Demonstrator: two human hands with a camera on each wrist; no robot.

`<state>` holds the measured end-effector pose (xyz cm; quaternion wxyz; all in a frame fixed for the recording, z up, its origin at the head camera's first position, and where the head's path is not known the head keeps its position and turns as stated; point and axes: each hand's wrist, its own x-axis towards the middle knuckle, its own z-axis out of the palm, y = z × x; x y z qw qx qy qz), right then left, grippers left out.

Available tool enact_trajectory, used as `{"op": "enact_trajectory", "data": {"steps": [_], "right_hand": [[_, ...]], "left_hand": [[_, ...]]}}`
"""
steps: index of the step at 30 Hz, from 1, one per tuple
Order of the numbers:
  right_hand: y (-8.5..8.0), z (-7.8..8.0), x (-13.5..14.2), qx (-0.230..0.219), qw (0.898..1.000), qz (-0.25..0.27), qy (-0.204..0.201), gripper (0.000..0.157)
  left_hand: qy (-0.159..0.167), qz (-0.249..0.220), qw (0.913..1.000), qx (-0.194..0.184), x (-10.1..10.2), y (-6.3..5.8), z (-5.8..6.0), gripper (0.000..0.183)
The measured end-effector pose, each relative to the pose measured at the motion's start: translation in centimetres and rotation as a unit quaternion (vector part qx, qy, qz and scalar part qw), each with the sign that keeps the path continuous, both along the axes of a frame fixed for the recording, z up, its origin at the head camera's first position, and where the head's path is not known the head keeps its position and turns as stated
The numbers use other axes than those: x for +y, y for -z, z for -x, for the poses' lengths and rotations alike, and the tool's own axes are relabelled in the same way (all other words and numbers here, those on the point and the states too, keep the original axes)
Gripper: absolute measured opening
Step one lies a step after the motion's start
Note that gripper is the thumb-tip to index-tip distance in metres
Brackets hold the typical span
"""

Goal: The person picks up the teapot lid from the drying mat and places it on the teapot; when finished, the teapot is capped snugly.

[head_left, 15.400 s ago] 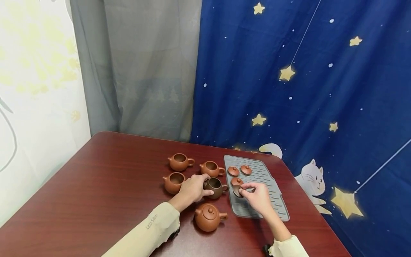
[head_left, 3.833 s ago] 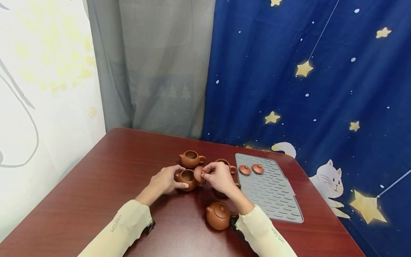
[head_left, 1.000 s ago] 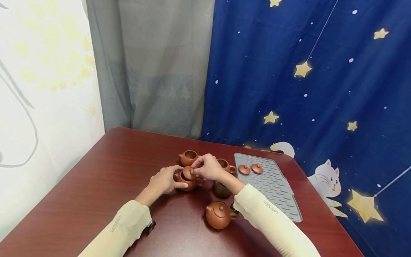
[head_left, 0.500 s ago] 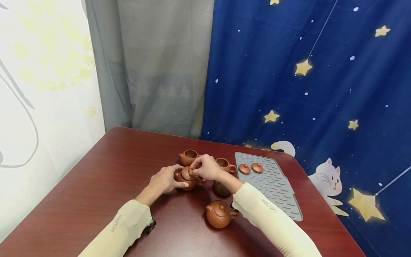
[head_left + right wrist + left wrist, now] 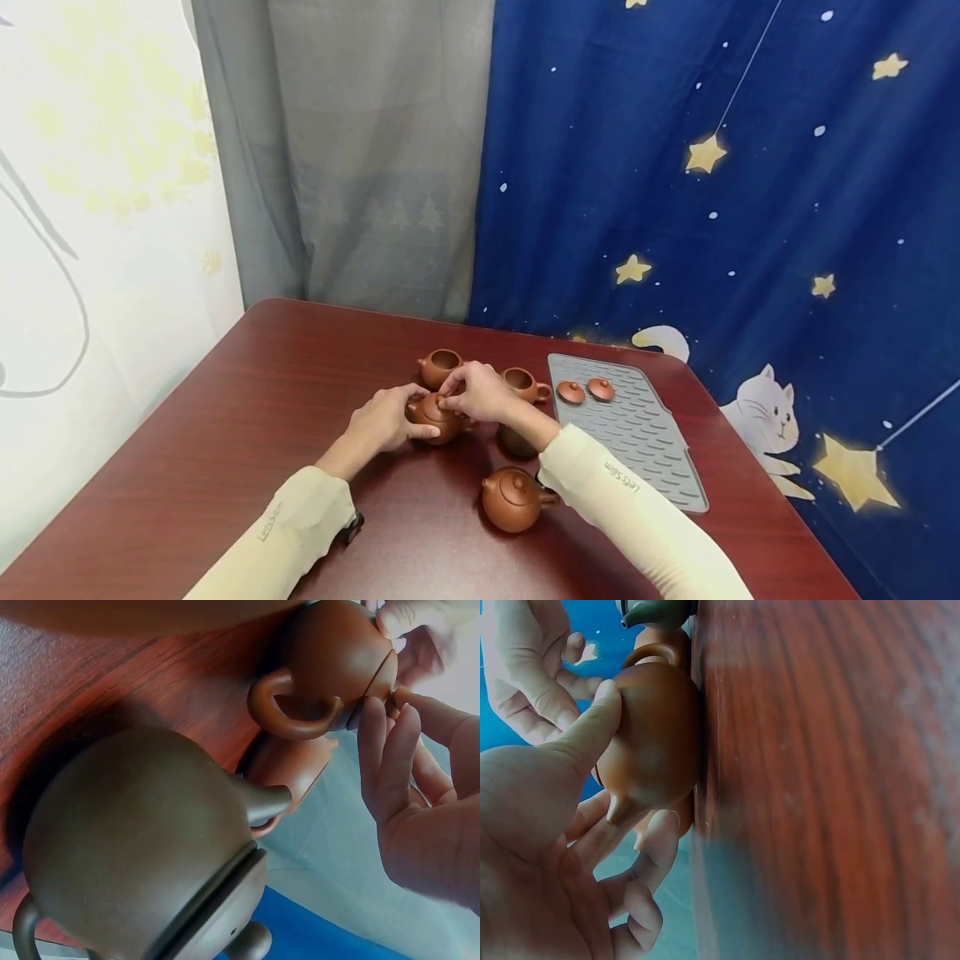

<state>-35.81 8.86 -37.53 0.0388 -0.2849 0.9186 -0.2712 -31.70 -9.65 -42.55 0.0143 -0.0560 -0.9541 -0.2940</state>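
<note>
A reddish-brown clay teapot (image 5: pixel 442 429) stands on the table between both hands. My left hand (image 5: pixel 381 419) grips its body from the left, thumb on the near side, fingers around the spout side. In the right wrist view, the teapot's lid (image 5: pixel 383 677) sits over the opening with a thin seam around it. The lid's knob is pinched by the fingertips of my right hand (image 5: pixel 483 393). A dark brown teapot (image 5: pixel 142 840) with its lid on is just right of them, partly hidden in the head view by the right wrist.
Two lidless reddish teapots stand behind, one at the back left (image 5: pixel 442 364), one farther right (image 5: pixel 521 382). A lidded teapot (image 5: pixel 512 500) sits nearer the front. On the grey mat (image 5: pixel 637 442) at right lie two lids, one left (image 5: pixel 571 392), one right (image 5: pixel 601 389).
The right hand has brought a lid from the mat; it was tilted over the teapot's opening and now lies flat on it. Earlier, the dark teapot received its lid and the left hand moved teapots.
</note>
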Motion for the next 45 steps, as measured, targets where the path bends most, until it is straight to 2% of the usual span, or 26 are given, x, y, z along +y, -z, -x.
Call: {"op": "enact_trajectory", "data": {"steps": [5, 13, 17, 21, 26, 35, 40, 45], "right_hand": [[0.1, -0.1, 0.2, 0.037, 0.999, -0.008, -0.017, 0.010], [0.0, 0.1, 0.3, 0.064, 0.996, -0.029, -0.056, 0.014], [-0.6, 0.2, 0.8, 0.049, 0.997, -0.024, -0.057, 0.018], [-1.1, 0.0, 1.9, 0.016, 0.999, -0.011, -0.041, 0.022], [-1.3, -0.3, 3.2, -0.001, 1.000, 0.007, -0.018, 0.021], [-1.3, -1.1, 6.4, -0.053, 0.994, 0.092, -0.007, 0.014], [-1.6, -1.4, 8.0, -0.060, 0.992, 0.113, 0.011, 0.016], [-2.0, -1.8, 9.8, -0.056, 0.989, 0.132, 0.026, 0.022]], "left_hand": [[0.003, -0.007, 1.0000, 0.004, 0.1, 0.1, -0.1, 0.067], [-0.007, -0.002, 1.0000, -0.007, 0.0, 0.3, -0.2, 0.067], [-0.001, -0.004, 1.0000, -0.004, 0.0, 0.2, -0.2, 0.067], [0.004, -0.008, 1.0000, -0.002, -0.1, 0.1, -0.2, 0.066], [0.006, -0.010, 0.9999, -0.008, -0.1, -0.1, -0.3, 0.068], [0.022, 0.017, 0.9996, -0.004, 0.3, -0.5, -0.5, 0.070], [0.030, 0.020, 0.9993, 0.009, 0.3, -0.8, -0.4, 0.067], [0.036, 0.026, 0.9990, 0.005, 0.4, -1.0, -0.4, 0.069]]}}
